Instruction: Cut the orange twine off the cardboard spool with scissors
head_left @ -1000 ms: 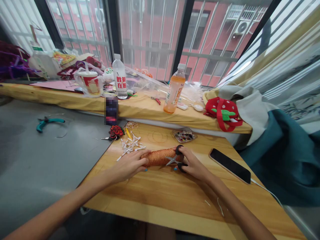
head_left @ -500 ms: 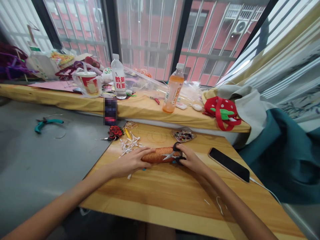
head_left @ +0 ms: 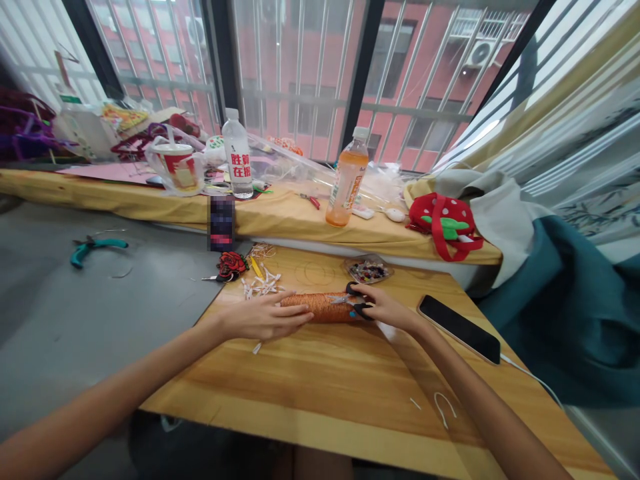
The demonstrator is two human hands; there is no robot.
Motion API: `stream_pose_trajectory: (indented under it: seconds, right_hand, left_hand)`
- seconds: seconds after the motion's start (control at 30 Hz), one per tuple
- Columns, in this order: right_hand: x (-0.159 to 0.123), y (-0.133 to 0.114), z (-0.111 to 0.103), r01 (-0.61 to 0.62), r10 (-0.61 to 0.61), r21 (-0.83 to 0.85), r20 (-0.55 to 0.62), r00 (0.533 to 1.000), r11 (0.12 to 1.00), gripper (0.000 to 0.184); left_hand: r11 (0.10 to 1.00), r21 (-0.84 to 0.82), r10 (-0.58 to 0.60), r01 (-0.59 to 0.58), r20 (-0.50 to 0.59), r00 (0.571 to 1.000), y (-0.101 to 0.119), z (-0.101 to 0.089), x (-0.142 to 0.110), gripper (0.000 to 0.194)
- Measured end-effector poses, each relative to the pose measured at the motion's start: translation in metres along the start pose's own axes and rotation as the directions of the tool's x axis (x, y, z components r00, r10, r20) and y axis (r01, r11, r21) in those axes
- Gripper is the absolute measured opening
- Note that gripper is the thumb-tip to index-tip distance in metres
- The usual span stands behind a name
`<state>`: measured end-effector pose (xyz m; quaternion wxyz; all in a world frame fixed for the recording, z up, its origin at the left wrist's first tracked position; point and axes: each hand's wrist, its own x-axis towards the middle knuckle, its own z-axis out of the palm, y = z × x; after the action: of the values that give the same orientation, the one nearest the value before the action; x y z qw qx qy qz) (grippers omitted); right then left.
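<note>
A roll wound with orange-brown thread (head_left: pixel 327 309) lies sideways on the wooden table. My left hand (head_left: pixel 260 317) covers its left end, fingers stretched along and around it, the thumb hidden. At the roll's right end, my right hand (head_left: pixel 383 305) grips black-handled scissors (head_left: pixel 361 310), with fingers in the handles. The scissors' short silver blades lie over the thread and point left. A small blue spot (head_left: pixel 353 313) shows near the handles. White strips (head_left: pixel 265 283) and a yellow tool (head_left: pixel 257 268) are scattered behind my left hand.
A bead tray (head_left: pixel 369 270) stands behind the scissors. On the right lies a phone (head_left: pixel 459 329) with a cable. Teal pliers (head_left: pixel 95 248) rest on the grey surface, left. Bottles, one with orange drink (head_left: pixel 347 180), stand on the cloth-covered sill (head_left: pixel 290 213). White string (head_left: pixel 443 407) lies in front.
My left hand has shifted from gripping the roll's end to lying flatter along it. The roll seems turned, and the scissors' blades have drawn slightly right and closer together.
</note>
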<state>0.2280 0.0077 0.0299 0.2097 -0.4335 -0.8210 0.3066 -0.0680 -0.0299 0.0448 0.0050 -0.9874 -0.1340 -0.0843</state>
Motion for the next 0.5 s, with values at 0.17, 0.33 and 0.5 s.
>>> stream_pose_trajectory:
  seconds: [0.17, 0.33, 0.5]
  right_hand:
    - [-0.0003, -0.0039, -0.0034, -0.122, 0.12, 0.014, 0.069, 0.99, 0.992, 0.048]
    - [-0.0021, -0.003, -0.0033, -0.103, 0.098, 0.062, 0.09, 0.991, 0.993, 0.044]
    - [-0.0024, 0.0024, -0.0043, -0.076, 0.052, 0.152, 0.157, 0.986, 0.985, 0.038]
  left_hand:
    - [0.996, 0.001, 0.084, -0.084, -0.024, 0.996, 0.0015, 0.0043, 0.0034, 0.037]
    - [0.979, 0.108, 0.175, -0.174, 0.002, 0.985, 0.0031, 0.0067, 0.0072, 0.029]
    - [0.991, -0.027, 0.133, -0.131, 0.097, 0.986, 0.0016, 0.0029, 0.0046, 0.032]
